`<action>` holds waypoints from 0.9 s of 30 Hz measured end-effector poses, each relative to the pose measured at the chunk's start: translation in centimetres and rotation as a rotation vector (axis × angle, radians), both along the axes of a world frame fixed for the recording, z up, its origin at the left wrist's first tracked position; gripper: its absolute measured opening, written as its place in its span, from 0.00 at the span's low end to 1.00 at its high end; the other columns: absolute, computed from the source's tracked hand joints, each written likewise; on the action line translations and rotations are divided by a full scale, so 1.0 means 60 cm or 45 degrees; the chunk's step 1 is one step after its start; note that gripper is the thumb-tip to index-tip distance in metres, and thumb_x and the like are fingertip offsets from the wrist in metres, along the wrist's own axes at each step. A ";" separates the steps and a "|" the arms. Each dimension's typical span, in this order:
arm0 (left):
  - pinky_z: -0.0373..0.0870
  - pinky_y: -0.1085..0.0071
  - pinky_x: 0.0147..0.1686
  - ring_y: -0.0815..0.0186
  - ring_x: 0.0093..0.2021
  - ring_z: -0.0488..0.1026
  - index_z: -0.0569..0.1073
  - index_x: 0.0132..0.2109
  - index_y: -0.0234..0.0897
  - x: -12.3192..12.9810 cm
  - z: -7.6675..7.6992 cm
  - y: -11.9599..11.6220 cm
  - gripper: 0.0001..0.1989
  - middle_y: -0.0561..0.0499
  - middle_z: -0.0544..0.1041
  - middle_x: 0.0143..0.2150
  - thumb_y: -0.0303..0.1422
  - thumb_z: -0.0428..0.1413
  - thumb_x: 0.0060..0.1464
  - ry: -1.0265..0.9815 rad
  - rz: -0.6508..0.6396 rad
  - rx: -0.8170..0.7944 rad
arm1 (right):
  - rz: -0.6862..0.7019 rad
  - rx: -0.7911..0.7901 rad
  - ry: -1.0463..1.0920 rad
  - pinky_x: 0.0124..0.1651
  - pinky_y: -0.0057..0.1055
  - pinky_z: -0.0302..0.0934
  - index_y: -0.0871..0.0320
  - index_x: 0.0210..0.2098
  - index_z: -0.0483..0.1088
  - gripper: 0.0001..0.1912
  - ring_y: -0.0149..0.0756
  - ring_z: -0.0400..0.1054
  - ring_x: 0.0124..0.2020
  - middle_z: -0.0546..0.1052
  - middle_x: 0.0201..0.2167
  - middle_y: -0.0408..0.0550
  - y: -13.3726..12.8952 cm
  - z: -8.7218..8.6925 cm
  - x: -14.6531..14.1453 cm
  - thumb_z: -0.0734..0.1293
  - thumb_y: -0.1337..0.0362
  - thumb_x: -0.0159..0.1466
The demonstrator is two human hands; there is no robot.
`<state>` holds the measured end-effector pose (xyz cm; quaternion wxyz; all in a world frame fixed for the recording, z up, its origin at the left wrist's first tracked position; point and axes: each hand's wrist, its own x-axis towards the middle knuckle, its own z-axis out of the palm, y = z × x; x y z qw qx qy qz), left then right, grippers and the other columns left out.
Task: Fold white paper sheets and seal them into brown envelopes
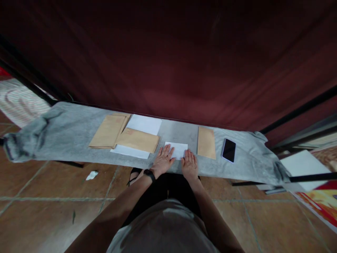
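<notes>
A small white paper [179, 149] lies flat on the grey cloth, between and partly under my hands. My left hand [162, 161] rests on its left part with the fingers spread. At its right edge my right hand [189, 165] lies flat, palm down. To the left, a brown envelope [138, 139] lies across white sheets [144, 123], beside a stack of brown envelopes [106, 133]. Another brown envelope [206, 142] sits by itself to the right of my right hand.
A phone [229, 150] lies on the right part of the grey cloth [71, 133]. A dark red curtain [168, 70] hangs behind the narrow surface. Dark metal bars stand at both ends, and a crumpled tissue [92, 175] is on the tiled floor.
</notes>
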<state>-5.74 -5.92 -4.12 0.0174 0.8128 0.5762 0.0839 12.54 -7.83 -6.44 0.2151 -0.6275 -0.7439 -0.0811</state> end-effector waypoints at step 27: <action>0.45 0.52 0.71 0.54 0.74 0.49 0.57 0.71 0.30 0.009 0.010 -0.021 0.29 0.38 0.55 0.73 0.38 0.42 0.68 0.001 0.021 0.025 | 0.328 -0.242 0.383 0.68 0.45 0.54 0.64 0.66 0.63 0.26 0.43 0.56 0.69 0.66 0.67 0.58 -0.010 0.050 -0.022 0.52 0.59 0.74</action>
